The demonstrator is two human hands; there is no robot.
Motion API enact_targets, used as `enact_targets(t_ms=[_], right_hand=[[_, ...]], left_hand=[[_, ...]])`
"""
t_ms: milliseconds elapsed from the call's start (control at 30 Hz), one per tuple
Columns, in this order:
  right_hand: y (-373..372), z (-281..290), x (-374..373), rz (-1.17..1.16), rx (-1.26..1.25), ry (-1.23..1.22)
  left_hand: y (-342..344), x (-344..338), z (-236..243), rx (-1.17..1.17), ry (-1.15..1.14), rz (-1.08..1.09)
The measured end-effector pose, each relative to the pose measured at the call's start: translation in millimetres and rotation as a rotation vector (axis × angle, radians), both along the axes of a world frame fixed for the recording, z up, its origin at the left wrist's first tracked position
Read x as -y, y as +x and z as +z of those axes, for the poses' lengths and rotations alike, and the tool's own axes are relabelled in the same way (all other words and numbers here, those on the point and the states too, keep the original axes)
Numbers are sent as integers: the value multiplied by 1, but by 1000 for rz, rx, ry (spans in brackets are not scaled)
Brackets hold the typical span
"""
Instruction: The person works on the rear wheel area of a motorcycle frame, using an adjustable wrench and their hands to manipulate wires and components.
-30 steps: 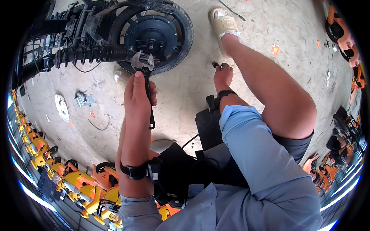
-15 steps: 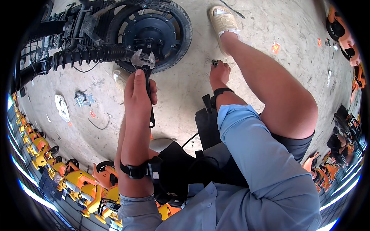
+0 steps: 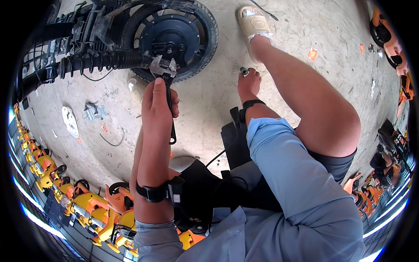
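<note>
You have two hands in view: the left hand (image 3: 159, 102) and the right hand (image 3: 248, 83). One adjustable wrench (image 3: 165, 83). One small metal part (image 3: 244, 71). One wheel (image 3: 174, 37) with hub motor. One coil spring shock (image 3: 104, 59). One sandal (image 3: 254, 24). Two black wrist straps, one per arm.

Bare steel wrench head (image 3: 163, 67) with matt black handle; black rubber tyre (image 3: 209, 32) around dark painted metal hub (image 3: 170, 37); rough, dusty concrete floor (image 3: 205, 100).
</note>
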State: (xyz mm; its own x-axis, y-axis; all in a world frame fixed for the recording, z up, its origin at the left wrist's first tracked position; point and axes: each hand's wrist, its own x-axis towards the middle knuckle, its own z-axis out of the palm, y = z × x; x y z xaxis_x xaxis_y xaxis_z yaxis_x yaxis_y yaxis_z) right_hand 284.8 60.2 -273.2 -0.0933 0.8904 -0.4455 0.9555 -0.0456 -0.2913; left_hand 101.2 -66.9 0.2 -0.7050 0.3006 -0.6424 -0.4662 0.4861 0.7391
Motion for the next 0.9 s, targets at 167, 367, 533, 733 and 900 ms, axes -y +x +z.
enact_targets(t_ms=[167, 367, 533, 733, 900], right_hand=[[1, -6, 0, -22, -6, -6], [-3, -6, -2, 22, -37, -25], [-5, -10, -5, 92, -76, -16], [-17, -10, 7, 86, -97, -58], [-20, -13, 13, 95, -74, -49]], left_hand=[[0, 2, -2, 3, 11, 1], [0, 4, -3, -3, 46, -7], [-1, 6, -3, -12, 29, -13], [0, 6, -4, -7, 42, -11], [5, -5, 10, 74, -2, 74]])
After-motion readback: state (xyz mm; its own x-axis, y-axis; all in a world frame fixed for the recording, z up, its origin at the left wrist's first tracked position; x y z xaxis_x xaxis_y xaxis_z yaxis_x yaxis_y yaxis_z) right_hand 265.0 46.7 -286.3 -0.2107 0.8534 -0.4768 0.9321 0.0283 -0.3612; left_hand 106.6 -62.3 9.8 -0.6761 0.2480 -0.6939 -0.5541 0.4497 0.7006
